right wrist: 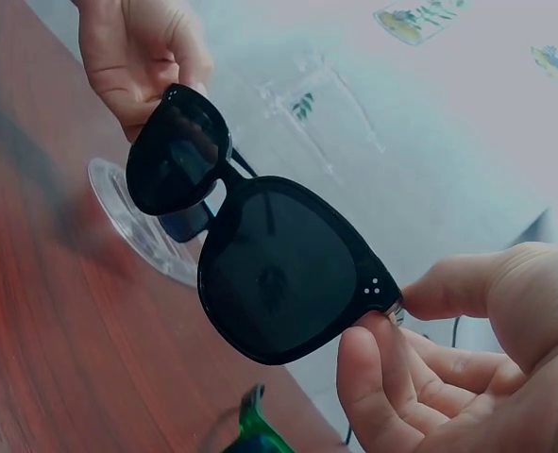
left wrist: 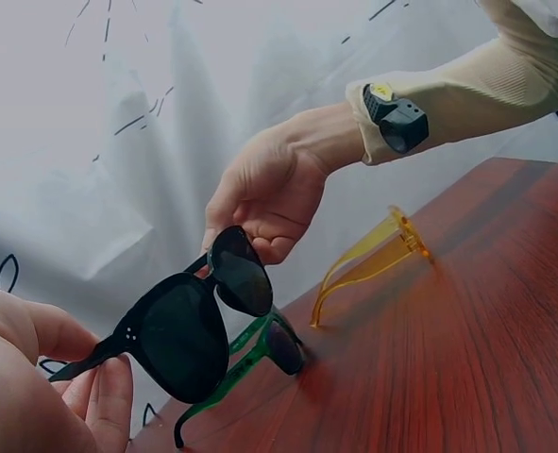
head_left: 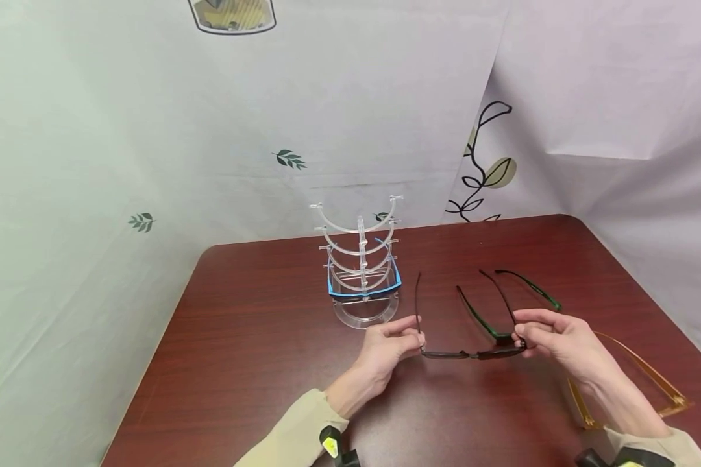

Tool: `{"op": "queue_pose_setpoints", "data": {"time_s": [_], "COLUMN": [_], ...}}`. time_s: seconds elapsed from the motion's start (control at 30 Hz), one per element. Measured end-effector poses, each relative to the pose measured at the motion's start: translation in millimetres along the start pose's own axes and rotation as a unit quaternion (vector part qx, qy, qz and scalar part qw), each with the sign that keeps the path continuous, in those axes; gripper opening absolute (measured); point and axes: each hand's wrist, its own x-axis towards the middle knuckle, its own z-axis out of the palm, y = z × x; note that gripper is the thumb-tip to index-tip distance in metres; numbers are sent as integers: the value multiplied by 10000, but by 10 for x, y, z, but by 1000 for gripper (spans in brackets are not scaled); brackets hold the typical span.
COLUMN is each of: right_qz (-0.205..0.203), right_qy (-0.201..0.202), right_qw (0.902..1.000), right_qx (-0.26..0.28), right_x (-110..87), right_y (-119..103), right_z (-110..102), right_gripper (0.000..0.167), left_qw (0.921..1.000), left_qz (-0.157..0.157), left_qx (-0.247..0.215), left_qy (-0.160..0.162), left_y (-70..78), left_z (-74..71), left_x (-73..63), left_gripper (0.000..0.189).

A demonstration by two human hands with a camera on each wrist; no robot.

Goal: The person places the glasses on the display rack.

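Left hand and right hand pinch the chunky black plastic sunglasses near the hinges, over the glossy red-brown table. Keep 'em level, stay off the 2 dark lenses. Can't really judge grip pressure from here.

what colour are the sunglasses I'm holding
Black sunglasses, seen best in the right wrist view.

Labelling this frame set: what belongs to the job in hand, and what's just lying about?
Likely in the job:
black sunglasses, pinched by left hand and right hand
clear rack, holding blue glasses

Lying about untouched, though possibly for later:
green sunglasses
yellow glasses
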Motion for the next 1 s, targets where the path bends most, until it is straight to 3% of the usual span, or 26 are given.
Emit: {"op": "queue_pose_setpoints", "data": {"time_s": [0.43,0.77,1.0], "right_qz": [-113,-394,-265], "right_qy": [-255,-668,-722], "right_qw": [9995,9969,9969], "right_qx": [-151,129,163], "right_x": [-31,-54,-55], "right_y": [-37,-42,-79], "right_z": [107,214,307], "right_gripper": [27,30,30], "left_qw": [9999,9998,9997], "left_qz": [107,151,213], "left_qx": [102,135,116], "left_qy": [-58,-89,-14], "left_y": [130,226,256], "left_z": [-101,-174,-236], "left_x": [-150,-293,-391], "left_gripper": [51,59,61]}}
